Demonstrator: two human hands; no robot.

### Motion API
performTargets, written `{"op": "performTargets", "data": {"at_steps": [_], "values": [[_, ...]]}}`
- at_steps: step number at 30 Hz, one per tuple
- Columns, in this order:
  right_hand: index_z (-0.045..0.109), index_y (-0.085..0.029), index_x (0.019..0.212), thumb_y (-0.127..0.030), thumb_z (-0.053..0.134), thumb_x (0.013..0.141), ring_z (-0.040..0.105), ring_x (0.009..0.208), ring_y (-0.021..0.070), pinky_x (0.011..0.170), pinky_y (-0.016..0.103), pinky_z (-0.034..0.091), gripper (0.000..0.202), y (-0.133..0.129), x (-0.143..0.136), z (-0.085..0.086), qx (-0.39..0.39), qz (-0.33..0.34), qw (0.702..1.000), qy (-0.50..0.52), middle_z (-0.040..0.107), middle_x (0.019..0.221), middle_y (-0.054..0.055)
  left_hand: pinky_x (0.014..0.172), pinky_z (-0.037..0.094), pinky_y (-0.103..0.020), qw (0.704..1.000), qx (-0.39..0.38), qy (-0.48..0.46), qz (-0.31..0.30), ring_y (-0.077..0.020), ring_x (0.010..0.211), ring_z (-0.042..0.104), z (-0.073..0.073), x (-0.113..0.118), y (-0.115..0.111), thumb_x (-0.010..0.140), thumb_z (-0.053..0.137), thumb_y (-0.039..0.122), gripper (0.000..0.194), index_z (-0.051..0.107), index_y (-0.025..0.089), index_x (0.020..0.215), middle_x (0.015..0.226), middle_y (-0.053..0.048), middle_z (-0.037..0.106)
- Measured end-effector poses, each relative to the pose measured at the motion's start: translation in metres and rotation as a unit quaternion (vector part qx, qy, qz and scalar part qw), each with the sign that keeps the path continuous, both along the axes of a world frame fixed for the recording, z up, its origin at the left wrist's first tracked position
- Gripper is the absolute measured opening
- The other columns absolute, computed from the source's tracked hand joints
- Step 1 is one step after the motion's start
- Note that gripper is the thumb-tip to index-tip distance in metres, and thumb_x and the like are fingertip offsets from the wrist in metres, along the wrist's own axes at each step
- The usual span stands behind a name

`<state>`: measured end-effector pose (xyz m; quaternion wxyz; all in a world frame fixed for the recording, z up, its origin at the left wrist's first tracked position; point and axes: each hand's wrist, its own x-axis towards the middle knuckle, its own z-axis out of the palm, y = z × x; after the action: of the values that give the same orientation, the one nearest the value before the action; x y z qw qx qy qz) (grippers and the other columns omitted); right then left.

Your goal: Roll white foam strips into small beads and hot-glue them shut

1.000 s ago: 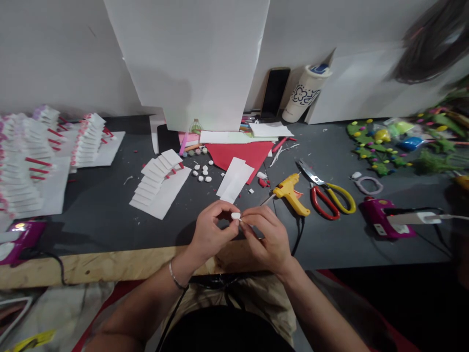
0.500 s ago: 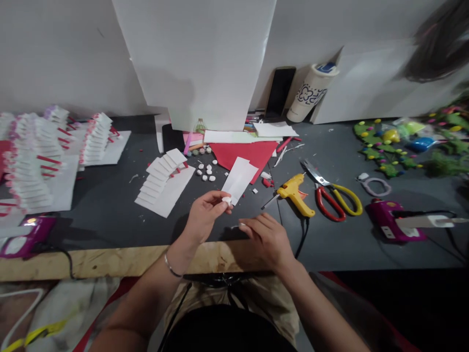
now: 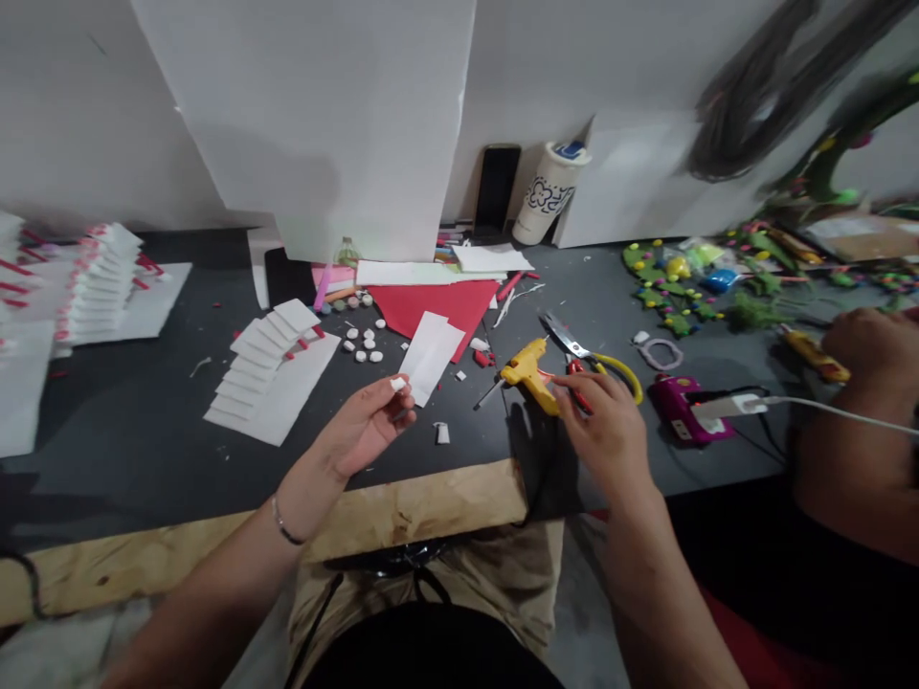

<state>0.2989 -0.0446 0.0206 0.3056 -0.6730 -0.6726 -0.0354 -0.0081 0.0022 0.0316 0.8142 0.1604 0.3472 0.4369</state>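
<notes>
1. Left hand (image 3: 373,423): thumb and forefinger pinch a small white piece (image 3: 397,384); other fingers loosely curled.
2. Right hand (image 3: 604,421): fingers bent, at handle end of yellow glue gun (image 3: 526,367); cannot tell if gripping.
3. From left hand: white pellets (image 3: 360,356) at 12 o'clock, white card strips (image 3: 429,359) at 1, fanned white slats (image 3: 251,368) at 10.
4. From right hand: scissors (image 3: 564,335) at 11, purple power strip (image 3: 675,407) at 3, all on dark counter (image 3: 388,469).

Scissors (image 3: 564,335) right of glue gun (image 3: 527,373).
</notes>
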Motion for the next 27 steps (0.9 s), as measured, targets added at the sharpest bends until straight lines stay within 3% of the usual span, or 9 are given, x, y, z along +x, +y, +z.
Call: {"op": "performTargets", "data": {"at_steps": [4,7,12,17,19,24,27], "values": [[0.072,-0.019,0.104,-0.045,0.049,0.093,0.06,0.092,0.0306,0.082,0.047,0.047,0.038,0.008,0.037,-0.01,-0.041,-0.064,0.996,-0.05,0.069,0.098,0.015,0.067,0.055,-0.022,0.999,0.002,-0.037,-0.001,-0.0095,0.071,0.063,-0.006,-0.001,-0.001,0.069,0.086,0.019,0.023,0.07,0.013,0.085,0.077,0.001,0.066],[0.073,-0.018,0.105,-0.051,0.047,0.092,0.06,0.087,0.0316,0.078,0.048,0.047,0.044,0.011,0.048,-0.017,-0.056,-0.064,0.995,-0.06,0.069,0.097,0.017,0.067,0.055,-0.021,0.999,0.001,-0.052,-0.01,-0.0092,0.071,0.063,-0.01,-0.002,-0.003,0.068,0.086,0.02,0.024,0.07,0.014,0.085,0.077,0.001,0.065],[0.07,-0.022,0.08,-0.051,0.05,0.093,0.062,0.084,0.026,0.08,0.041,0.048,0.037,0.008,0.019,-0.012,-0.004,-0.015,1.0,0.02,0.069,0.087,0.01,0.066,0.052,-0.021,0.999,0.041,0.023,0.016,-0.0091,0.068,0.061,-0.013,-0.001,-0.002,0.064,0.089,0.024,0.027,0.074,0.013,0.083,0.071,-0.001,0.066],[0.069,-0.02,0.106,-0.048,0.051,0.094,0.061,0.099,0.0291,0.087,0.044,0.047,0.036,0.01,-0.005,-0.013,-0.026,0.03,0.999,-0.018,0.069,0.107,0.014,0.065,0.05,-0.021,0.975,0.137,0.151,0.084,-0.0093,0.065,0.06,-0.01,-0.001,-0.003,0.058,0.09,0.024,0.025,0.079,0.015,0.079,0.067,-0.001,0.068],[0.068,-0.019,0.107,-0.047,0.051,0.094,0.061,0.1,0.0285,0.088,0.043,0.047,0.035,0.01,-0.008,-0.013,-0.018,0.039,0.999,-0.011,0.07,0.107,0.014,0.065,0.05,-0.022,0.973,0.141,0.158,0.093,-0.0096,0.065,0.06,-0.009,-0.003,-0.002,0.059,0.09,0.024,0.024,0.079,0.017,0.079,0.067,-0.002,0.068],[0.065,-0.021,0.073,-0.045,0.05,0.096,0.062,0.073,0.0207,0.069,0.033,0.045,0.037,0.003,-0.019,-0.007,-0.029,0.044,0.999,0.01,0.068,0.076,0.006,0.063,0.05,-0.021,0.981,0.121,0.12,0.092,-0.0095,0.065,0.06,-0.005,-0.006,0.002,0.057,0.092,0.027,0.027,0.079,0.016,0.077,0.067,-0.002,0.069],[0.068,-0.02,0.085,-0.041,0.047,0.097,0.062,0.078,0.0231,0.072,0.034,0.046,0.032,0.004,-0.02,-0.007,-0.035,0.017,0.998,-0.043,0.068,0.083,0.009,0.062,0.05,-0.02,0.984,0.109,0.105,0.09,-0.0098,0.066,0.061,-0.004,-0.006,0.003,0.055,0.093,0.027,0.029,0.078,0.015,0.077,0.067,-0.002,0.069]]}}
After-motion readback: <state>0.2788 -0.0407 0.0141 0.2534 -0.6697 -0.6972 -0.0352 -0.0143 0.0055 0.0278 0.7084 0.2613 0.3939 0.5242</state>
